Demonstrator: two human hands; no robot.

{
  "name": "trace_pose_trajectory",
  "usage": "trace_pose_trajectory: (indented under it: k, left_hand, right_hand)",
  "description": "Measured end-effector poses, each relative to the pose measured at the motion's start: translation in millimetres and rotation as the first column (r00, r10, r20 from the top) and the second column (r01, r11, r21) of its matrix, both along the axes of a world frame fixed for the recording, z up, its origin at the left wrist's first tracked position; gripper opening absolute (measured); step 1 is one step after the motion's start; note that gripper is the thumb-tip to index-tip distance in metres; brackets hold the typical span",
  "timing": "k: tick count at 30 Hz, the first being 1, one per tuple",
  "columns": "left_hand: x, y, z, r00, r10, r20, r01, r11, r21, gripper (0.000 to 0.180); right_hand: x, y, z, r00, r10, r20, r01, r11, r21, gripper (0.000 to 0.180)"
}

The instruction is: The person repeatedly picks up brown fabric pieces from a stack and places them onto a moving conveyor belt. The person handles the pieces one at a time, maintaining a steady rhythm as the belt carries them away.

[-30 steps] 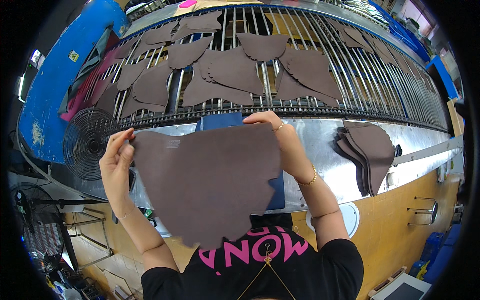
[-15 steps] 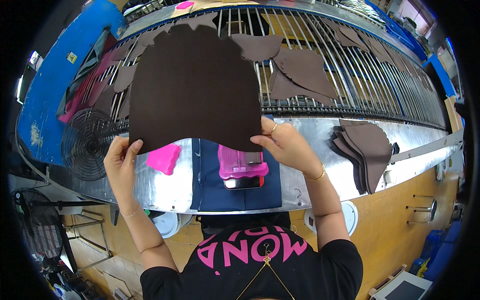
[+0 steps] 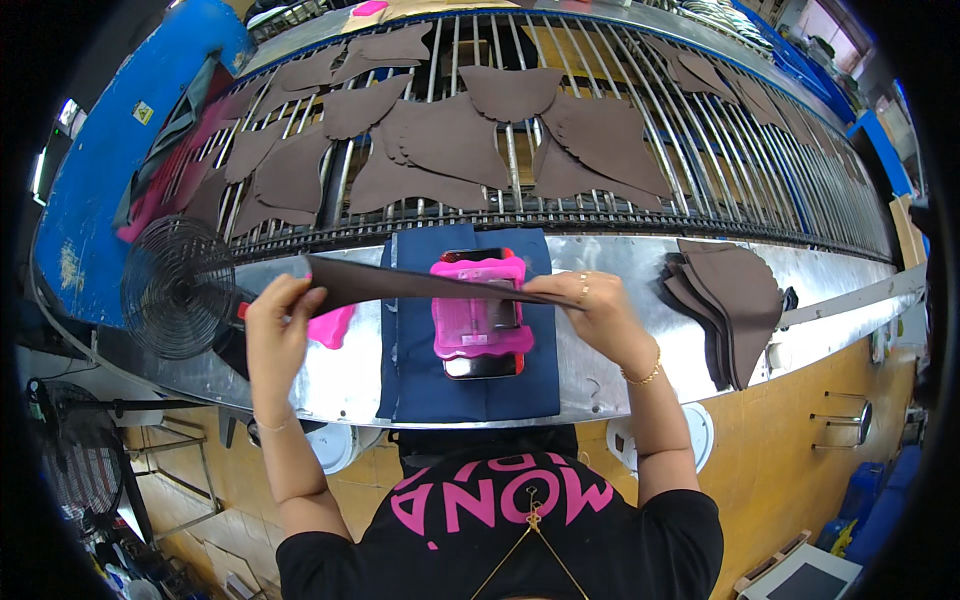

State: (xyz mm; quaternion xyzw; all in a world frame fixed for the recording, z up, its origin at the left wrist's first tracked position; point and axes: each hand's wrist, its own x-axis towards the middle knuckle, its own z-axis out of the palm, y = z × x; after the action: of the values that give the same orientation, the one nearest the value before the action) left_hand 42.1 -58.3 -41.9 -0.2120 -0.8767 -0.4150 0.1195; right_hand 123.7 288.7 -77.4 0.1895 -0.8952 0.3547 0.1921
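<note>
A dark brown scallop-edged sheet [image 3: 395,284] stretches between my hands, seen almost edge-on as a thin band. My left hand [image 3: 277,335] pinches its left end. At the right end my right hand [image 3: 600,312] grips it between thumb and fingers. Beneath the sheet lies a pink wavy-edged plate [image 3: 455,325], partly see-through, on top of a black item with red edges [image 3: 485,368]. Both rest on a folded dark blue cloth [image 3: 410,385]. Partly behind my left hand, a bright pink wavy-edged piece [image 3: 333,327] lies on the metal table.
Across the far side runs a rack of metal bars [image 3: 715,170] carrying several brown cut pieces [image 3: 450,140]. A stack of brown sheets [image 3: 745,300] sits at the right on the metal table [image 3: 610,350]. A round wire fan [image 3: 178,290] stands at the left.
The sheet has gone from upright and facing me to nearly edge-on and lower, uncovering the rack pieces and pink plate. Both hands still hold it; the left has moved slightly right and down.
</note>
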Motion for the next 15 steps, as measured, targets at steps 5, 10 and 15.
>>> trace_pose_trajectory:
  k: [5, 10, 15]
  left_hand:
    - [-7, 63, -6, 0.976, -0.212, 0.052, 0.218, 0.963, -0.159, 0.012]
    - [-5, 133, -12, 0.849, -0.522, -0.078, 0.499, 0.842, -0.204, 0.009]
    - [-6, 190, -5, 0.717, -0.676, -0.169, 0.594, 0.720, -0.359, 0.013]
  right_hand:
    - [48, 49, -43, 0.928, -0.262, 0.264, 0.284, 0.958, -0.049, 0.015]
    - [110, 109, -78, 0.806, -0.342, 0.483, 0.519, 0.801, -0.299, 0.007]
    - [163, 150, -43, 0.822, -0.348, 0.451, 0.557, 0.655, -0.511, 0.009]
